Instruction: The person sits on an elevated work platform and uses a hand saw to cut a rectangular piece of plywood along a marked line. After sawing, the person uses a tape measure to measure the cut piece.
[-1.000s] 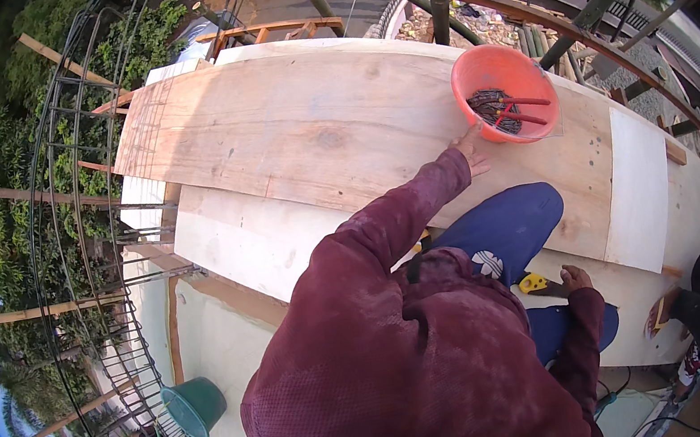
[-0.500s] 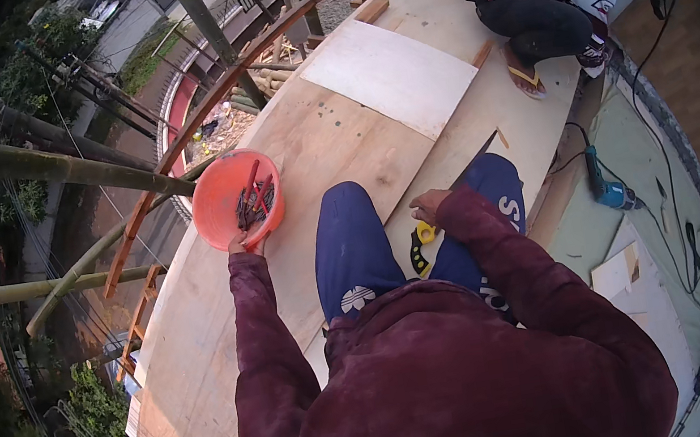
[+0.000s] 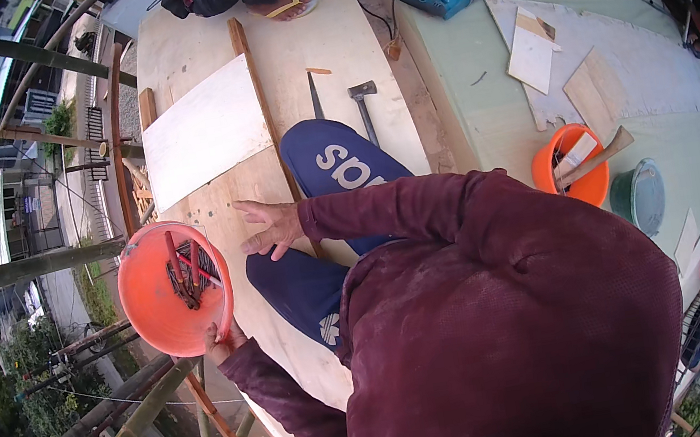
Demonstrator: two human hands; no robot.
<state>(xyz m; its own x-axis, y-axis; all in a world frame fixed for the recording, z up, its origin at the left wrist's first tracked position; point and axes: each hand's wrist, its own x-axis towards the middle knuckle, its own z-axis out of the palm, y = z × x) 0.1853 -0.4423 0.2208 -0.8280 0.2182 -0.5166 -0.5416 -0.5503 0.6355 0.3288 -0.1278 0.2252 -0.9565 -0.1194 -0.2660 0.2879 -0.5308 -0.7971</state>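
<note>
My left hand (image 3: 226, 344) grips the near rim of an orange plastic basin (image 3: 146, 308), its fingers partly hidden by the wall. The basin stands at the left edge of the plywood, tilted toward me. Inside lie a heap of dark nails (image 3: 210, 262) and a red-handled tool (image 3: 175, 261), probably pincers. My right hand (image 3: 277, 227) is raised just right of the basin, fingers spread and holding nothing. Beyond my raised knee, a hammer-like tool (image 3: 364, 108) with a dark head lies on the plywood beside a narrow dark blade (image 3: 316, 97).
A white board (image 3: 204, 123) lies ahead beside a wooden strip (image 3: 250, 79). Another person's sandaled foot (image 3: 287, 6) is at the far end. On the right are a teal power drill (image 3: 449, 0), an orange bucket (image 3: 559, 153) and a green bucket (image 3: 638, 198). Bamboo poles (image 3: 36, 267) border the drop at left.
My view has swung to the right. My right hand has moved from beside my right knee to near the basin, fingers spreading. My left hand still holds the basin's rim.
</note>
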